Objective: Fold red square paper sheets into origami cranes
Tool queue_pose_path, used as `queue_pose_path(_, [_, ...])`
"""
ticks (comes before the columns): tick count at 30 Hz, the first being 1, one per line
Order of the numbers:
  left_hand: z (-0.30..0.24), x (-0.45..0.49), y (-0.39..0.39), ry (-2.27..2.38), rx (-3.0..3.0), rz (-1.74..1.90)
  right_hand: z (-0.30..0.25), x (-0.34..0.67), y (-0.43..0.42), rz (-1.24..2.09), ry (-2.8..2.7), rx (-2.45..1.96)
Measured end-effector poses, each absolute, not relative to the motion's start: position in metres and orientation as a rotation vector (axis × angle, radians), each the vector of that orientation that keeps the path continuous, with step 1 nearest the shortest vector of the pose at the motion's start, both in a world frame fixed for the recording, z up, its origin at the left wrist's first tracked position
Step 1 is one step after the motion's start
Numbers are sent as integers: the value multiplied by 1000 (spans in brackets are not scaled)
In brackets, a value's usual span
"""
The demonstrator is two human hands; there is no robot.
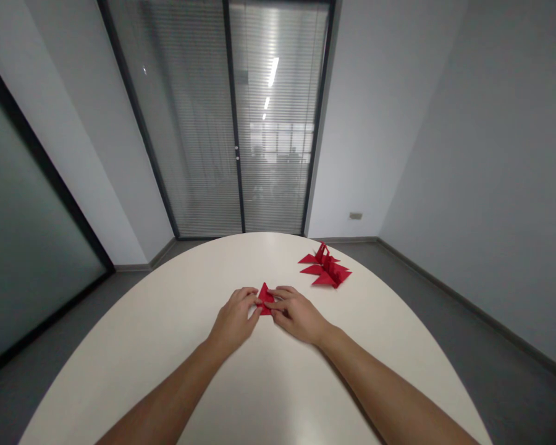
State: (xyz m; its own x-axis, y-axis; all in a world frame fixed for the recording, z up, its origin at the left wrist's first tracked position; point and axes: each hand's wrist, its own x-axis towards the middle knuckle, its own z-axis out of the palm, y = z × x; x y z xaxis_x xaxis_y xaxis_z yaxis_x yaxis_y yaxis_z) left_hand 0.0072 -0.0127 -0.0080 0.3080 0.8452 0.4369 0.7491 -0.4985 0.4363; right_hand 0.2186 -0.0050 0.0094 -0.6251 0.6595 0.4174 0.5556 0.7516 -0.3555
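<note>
A small folded piece of red paper (265, 296) lies on the white table (176, 327), its point aimed away from me. My left hand (235, 318) presses on its left side with curled fingertips. My right hand (296, 314) pinches its right side, fingers bent over the paper. Both hands meet at the fold, and part of the paper is hidden under the fingers.
Folded red paper figures (325, 269) are piled together on the table, beyond and to the right of my hands. The table is oval with a curved far edge. Past it stand glass doors with blinds (231, 123), grey floor and grey walls.
</note>
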Motion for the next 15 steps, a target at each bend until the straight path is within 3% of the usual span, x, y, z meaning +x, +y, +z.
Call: queue_pose_path(15, [15, 15, -28, 1526, 2625, 669, 13, 218, -6, 255, -2472, -880])
